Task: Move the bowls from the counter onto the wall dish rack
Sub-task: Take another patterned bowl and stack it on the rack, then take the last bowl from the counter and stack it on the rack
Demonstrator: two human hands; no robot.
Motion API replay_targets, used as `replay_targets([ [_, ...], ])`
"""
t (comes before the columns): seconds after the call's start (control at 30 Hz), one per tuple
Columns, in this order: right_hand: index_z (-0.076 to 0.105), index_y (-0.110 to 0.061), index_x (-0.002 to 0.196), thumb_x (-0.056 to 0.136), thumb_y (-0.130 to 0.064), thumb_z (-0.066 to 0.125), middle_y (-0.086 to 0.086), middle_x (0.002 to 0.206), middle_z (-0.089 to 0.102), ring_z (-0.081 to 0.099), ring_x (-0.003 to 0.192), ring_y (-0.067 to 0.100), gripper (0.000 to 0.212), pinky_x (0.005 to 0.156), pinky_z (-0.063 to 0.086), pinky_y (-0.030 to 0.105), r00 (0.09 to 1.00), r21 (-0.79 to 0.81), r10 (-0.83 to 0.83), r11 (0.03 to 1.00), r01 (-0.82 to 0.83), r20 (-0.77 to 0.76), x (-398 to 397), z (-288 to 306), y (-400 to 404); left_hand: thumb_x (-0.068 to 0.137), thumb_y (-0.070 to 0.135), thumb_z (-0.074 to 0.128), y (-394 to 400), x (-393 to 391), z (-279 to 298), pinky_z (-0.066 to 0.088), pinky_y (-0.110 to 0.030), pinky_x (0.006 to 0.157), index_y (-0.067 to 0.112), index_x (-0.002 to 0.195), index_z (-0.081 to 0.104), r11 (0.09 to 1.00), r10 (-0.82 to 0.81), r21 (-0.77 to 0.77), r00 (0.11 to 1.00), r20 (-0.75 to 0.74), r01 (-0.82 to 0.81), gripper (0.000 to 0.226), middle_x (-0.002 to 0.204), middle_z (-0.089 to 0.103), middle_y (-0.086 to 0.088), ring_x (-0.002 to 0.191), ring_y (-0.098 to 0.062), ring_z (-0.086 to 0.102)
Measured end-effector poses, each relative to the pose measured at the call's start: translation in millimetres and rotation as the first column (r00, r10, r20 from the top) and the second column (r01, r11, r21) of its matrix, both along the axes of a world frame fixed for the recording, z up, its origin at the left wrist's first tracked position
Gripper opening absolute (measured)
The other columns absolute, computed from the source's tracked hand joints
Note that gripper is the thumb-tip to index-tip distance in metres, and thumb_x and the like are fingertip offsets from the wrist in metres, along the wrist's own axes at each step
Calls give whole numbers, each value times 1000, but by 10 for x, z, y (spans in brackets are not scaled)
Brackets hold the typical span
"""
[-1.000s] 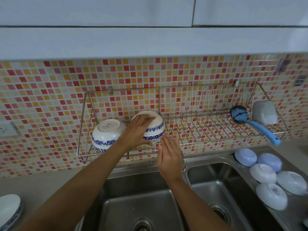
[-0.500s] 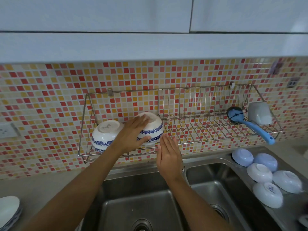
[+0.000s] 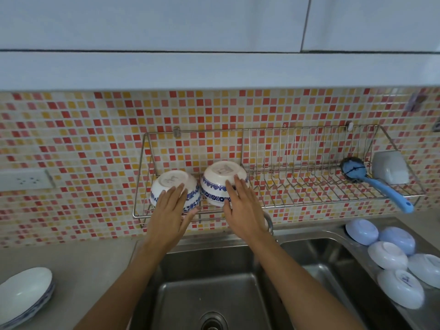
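Observation:
Two white bowls with blue patterns lie upside down at the left end of the wire wall dish rack (image 3: pixel 214 131). My left hand (image 3: pixel 170 210) rests flat, fingers spread, against the left bowl (image 3: pixel 171 179). Likewise flat and spread, my right hand (image 3: pixel 240 206) lies on the right bowl (image 3: pixel 221 172). Neither hand grips. Several pale blue and white bowls (image 3: pixel 387 254) sit upside down on the counter to the right of the sink.
A blue dish brush (image 3: pixel 378 184) and a white cup (image 3: pixel 390 166) occupy the rack's right end. Below is a steel double sink (image 3: pixel 209 282). Stacked plates (image 3: pixel 23 291) sit at the counter's left edge. A wall socket (image 3: pixel 26 179) is to the left.
My left hand slid from the right bowl over to the left bowl. My right hand rose from below the rack and now lies on the right bowl.

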State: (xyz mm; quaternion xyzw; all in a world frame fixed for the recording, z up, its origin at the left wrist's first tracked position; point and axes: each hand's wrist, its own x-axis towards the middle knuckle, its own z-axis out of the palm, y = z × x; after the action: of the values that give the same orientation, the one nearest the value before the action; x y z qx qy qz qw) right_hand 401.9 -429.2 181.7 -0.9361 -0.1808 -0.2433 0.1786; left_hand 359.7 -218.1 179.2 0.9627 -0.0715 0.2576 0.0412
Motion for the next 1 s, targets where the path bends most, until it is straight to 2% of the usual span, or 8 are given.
replay_targets([
  [0.1,25,-21,152,97,-34,31,10,161,16,19,148,29,57,117,25,56,998,-34,-23,999,21,-53,2,23,25,95,61,9,87,-66,-71,17,-46,115,10,140,42,998,26,53,998,-56,-23,75,146,43,-11,135,-28,40],
  [0.3,18,-23,153,100,-31,37,6,163,9,12,149,26,57,118,24,52,992,-72,-45,997,36,-120,-30,59,41,87,69,-6,90,-102,-55,1,-41,117,12,148,21,999,31,48,996,-87,-27,88,156,22,-6,145,-21,18],
  [0.4,24,-20,152,100,-28,37,9,161,16,16,149,26,54,119,22,50,993,-55,-70,996,65,-96,-72,29,64,81,70,-15,103,-129,-45,-11,-36,115,14,149,8,998,13,55,997,-70,-9,91,159,9,-5,146,-18,5],
  [0.5,37,-14,146,100,-26,39,14,156,31,27,145,29,48,117,25,53,996,4,-92,996,92,15,-202,-70,187,84,69,-5,164,-187,-85,-15,-34,113,17,150,0,1000,6,21,997,-83,-4,84,158,-3,-1,146,-15,-5],
  [0.6,39,-18,145,98,-37,28,11,155,32,27,145,28,52,118,20,55,997,-26,-13,1000,15,80,-415,-162,497,91,63,12,341,-283,-168,-17,-34,112,18,150,-1,1000,18,-8,996,-84,-19,75,156,-8,1,145,-15,-9],
  [0.8,36,-22,148,96,-40,34,10,157,30,24,146,28,55,118,16,58,960,-99,266,961,-257,89,-831,-318,1570,96,54,22,1209,-743,-223,-2,-40,119,23,150,12,997,46,-62,997,-63,-50,64,158,3,0,146,-20,-2],
  [0.93,52,-17,137,92,-31,46,13,145,48,42,135,29,47,113,32,53,878,-10,468,883,-470,96,-1158,-491,2435,95,49,27,2128,-1134,-322,8,-46,117,18,145,32,972,202,-101,975,-96,-211,59,155,25,-9,145,-28,17],
  [1.0,54,-15,135,90,-29,51,11,142,50,47,130,28,46,109,40,48,870,38,492,869,-493,26,-1306,-571,2837,94,48,28,2610,-1334,-431,20,-53,114,15,141,39,938,288,-153,946,-150,-310,58,152,31,-13,142,-34,25],
])
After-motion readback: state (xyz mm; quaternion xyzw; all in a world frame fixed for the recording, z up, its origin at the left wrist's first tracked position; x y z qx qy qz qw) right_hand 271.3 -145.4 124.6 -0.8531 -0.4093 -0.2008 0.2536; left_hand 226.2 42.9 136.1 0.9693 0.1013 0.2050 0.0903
